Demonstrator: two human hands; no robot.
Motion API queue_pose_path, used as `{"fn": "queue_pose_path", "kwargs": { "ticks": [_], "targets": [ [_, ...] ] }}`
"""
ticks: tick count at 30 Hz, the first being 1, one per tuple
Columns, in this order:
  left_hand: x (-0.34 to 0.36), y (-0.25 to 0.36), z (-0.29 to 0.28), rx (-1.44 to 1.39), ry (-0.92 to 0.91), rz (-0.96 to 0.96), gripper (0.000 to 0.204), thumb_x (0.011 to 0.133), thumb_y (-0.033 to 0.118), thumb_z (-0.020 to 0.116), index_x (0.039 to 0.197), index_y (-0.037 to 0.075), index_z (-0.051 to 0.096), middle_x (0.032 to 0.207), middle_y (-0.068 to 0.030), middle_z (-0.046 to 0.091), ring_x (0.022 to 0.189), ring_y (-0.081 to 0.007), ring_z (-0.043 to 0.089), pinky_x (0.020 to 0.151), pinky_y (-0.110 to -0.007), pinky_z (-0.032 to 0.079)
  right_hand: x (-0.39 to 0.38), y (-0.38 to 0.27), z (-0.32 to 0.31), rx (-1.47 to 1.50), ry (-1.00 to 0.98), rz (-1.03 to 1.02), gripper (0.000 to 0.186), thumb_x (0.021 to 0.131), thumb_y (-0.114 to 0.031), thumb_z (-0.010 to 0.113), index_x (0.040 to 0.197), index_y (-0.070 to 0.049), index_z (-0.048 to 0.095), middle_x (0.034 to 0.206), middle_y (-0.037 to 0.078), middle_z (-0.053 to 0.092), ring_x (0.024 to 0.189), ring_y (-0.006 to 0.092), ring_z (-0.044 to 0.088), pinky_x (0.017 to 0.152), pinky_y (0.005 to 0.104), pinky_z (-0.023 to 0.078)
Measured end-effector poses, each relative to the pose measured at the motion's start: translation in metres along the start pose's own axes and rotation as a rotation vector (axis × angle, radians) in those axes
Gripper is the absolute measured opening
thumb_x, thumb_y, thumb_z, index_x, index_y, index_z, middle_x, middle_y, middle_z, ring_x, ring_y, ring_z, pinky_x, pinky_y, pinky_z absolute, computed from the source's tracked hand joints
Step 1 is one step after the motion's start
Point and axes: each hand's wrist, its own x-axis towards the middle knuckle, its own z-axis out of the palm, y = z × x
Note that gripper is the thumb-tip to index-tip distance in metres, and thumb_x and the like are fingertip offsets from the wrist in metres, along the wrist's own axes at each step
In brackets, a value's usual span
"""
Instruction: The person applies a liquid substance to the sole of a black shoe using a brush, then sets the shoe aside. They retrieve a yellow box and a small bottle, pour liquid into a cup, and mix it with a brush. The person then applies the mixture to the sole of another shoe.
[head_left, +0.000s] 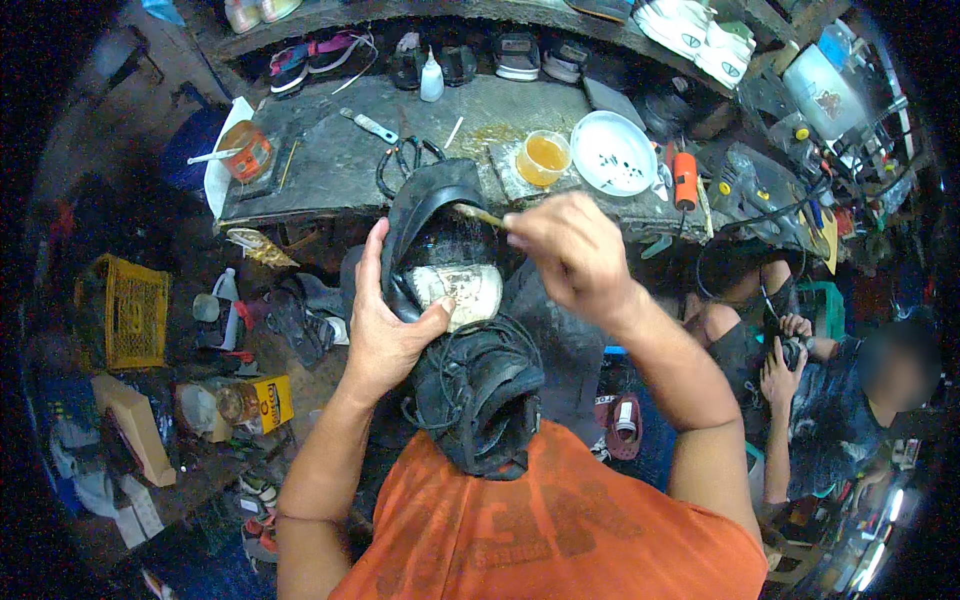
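A black lace-up shoe point(480, 395) lies against my front, its toe end pointing away from me. Its black sole point(420, 200) stands peeled back at the far end, baring a pale worn patch point(475, 292) on the shoe's underside. My left hand point(393, 330) grips the sole's left edge, thumb near the pale patch. In my right hand point(578, 258), slightly blurred, is a small thin-handled brush point(483, 215). The brush's tip meets the inner face of the sole, or is very close to it; I cannot tell which.
On the workbench point(330, 170) are a clear cup of amber liquid point(545, 158), a white plate point(614, 152), an orange cylinder point(684, 180), a squeeze bottle point(431, 78) and an orange tin point(246, 152). A yellow crate point(123, 312) is at left. Another person point(830, 410) sits at right holding a dark object.
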Motion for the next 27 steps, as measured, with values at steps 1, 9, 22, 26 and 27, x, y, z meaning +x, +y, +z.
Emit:
{"fn": "queue_pose_path", "kwargs": {
  "ticks": [1,9,22,26,27],
  "targets": [
    [0.000,-0.001,-0.001,0.011,0.009,0.013,0.100,0.072,0.008,0.079,0.155,-0.001,0.025,0.143,-0.0179,0.046,0.133,-0.0265,0.047,0.115,-0.038,0.034,-0.004,-0.002,0.002,0.048,0.022,-0.044,0.033,0.073,0.006,0.074,0.106,0.000,0.069,0.089,0.010,0.069,0.082,0.0283,0.067,0.074,0.0377,0.053],
    [-0.002,-0.010,-0.005,0.000,0.053,-0.004,0.102,0.072,0.009,0.081,0.155,-0.003,0.023,0.145,-0.0196,0.044,0.134,-0.0273,0.045,0.116,-0.038,0.033,-0.009,-0.005,-0.004,0.115,-0.151,0.209,0.024,0.079,0.003,0.074,0.102,-0.004,0.072,0.091,0.011,0.071,0.085,0.0270,0.069,0.079,0.0378,0.053],
    [-0.015,-0.051,-0.034,-0.969,0.345,-0.343,0.037,0.089,0.019,0.066,0.121,0.002,0.066,0.124,-0.0098,0.067,0.118,-0.0239,0.061,0.108,-0.042,0.045,0.008,0.057,-0.061,0.023,0.163,0.740,0.023,0.098,-0.015,0.065,0.114,0.003,0.069,0.096,0.006,0.073,0.087,0.0138,0.066,0.080,0.0304,0.053],
    [-0.016,-0.070,-0.005,-0.934,0.420,-0.364,0.054,0.084,0.008,0.071,0.134,0.003,0.050,0.129,-0.0094,0.061,0.119,-0.0252,0.059,0.108,-0.042,0.045,0.015,0.091,-0.036,-0.355,-0.099,0.608,0.025,0.094,-0.025,0.068,0.104,-0.003,0.074,0.096,0.019,0.074,0.090,0.0310,0.072,0.080,0.0376,0.054],
    [-0.023,-0.070,0.005,-0.822,0.541,-0.362,0.063,0.082,0.005,0.073,0.138,0.005,0.044,0.132,-0.0096,0.057,0.120,-0.0249,0.057,0.108,-0.041,0.045,0.020,0.098,-0.027,-0.398,-0.179,0.650,0.026,0.094,-0.025,0.068,0.105,-0.003,0.074,0.096,0.020,0.073,0.091,0.0344,0.071,0.080,0.0398,0.054]
  ]
}}
